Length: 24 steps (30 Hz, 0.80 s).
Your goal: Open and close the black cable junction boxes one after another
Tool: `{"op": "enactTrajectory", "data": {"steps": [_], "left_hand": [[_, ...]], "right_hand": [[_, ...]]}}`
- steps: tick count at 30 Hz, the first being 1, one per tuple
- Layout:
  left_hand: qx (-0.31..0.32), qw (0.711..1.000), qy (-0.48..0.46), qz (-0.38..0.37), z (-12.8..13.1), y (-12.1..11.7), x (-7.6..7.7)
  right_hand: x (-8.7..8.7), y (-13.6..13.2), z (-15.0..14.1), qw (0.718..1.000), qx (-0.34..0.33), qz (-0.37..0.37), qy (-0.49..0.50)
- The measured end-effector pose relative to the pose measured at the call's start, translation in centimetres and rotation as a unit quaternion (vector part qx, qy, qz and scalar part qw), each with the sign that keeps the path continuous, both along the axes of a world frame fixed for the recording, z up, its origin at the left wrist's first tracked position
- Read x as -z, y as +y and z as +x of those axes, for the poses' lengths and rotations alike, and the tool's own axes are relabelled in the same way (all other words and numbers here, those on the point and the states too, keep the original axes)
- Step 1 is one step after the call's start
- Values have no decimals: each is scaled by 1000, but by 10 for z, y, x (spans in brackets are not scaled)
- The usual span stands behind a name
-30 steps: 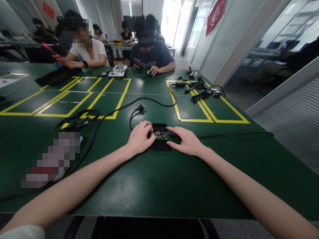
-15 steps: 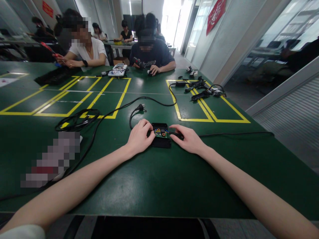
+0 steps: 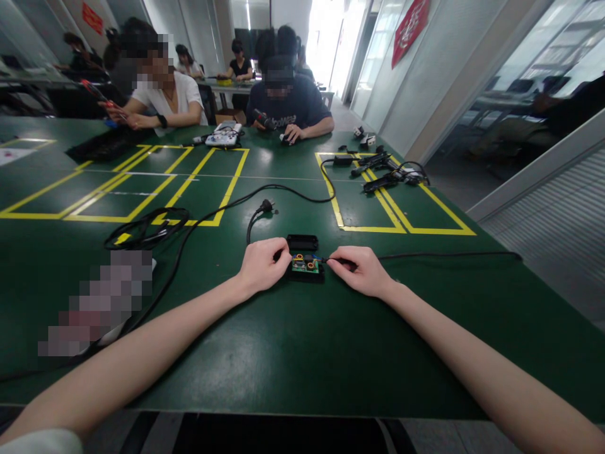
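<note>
A small green circuit board (image 3: 299, 266) with copper-ringed coils and coloured wires lies over the lower black case half (image 3: 316, 277). Just beyond it sits the other black case half (image 3: 302, 242), separate and with its inside facing up. At the board's left end my left hand (image 3: 265, 265) is closed in a pinch on a black power cord (image 3: 249, 234); the grip itself is mostly hidden by the fingers. My right hand (image 3: 362, 270) pinches a black cable (image 3: 324, 260) close to the board's right end, and this cable trails off to the right.
A two-pin plug (image 3: 266, 205) lies beyond my left hand. Coiled black cable (image 3: 146, 228) and a blurred-out item (image 3: 101, 302) are on the left. More black adapters and cables (image 3: 378, 173) lie at the far right. Two people sit across the green table (image 3: 283, 353).
Both hands have come slightly towards me, bringing the circuit board from between the case halves onto the lower half. My fingers are curled tighter.
</note>
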<state>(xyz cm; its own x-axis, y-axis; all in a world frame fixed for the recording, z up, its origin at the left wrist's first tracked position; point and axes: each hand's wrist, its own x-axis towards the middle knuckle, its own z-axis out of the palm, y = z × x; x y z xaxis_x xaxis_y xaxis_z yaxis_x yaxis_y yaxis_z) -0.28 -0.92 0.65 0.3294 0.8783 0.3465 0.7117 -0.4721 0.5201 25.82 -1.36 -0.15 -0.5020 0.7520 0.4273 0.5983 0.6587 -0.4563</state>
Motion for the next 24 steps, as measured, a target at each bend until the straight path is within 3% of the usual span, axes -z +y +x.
{"op": "enactTrajectory", "data": {"steps": [9,15,24], "left_hand": [[0,1000,20,-22,0,3,0],[32,998,26,-44,-2,3,0],[1,997,63,-34,-2,4,-1]], "right_hand": [[1,0,1,999,-19,-14,-22],[3,0,2,999,-28,-2,-27],[5,4,-1,998,7,-15,-54]]}}
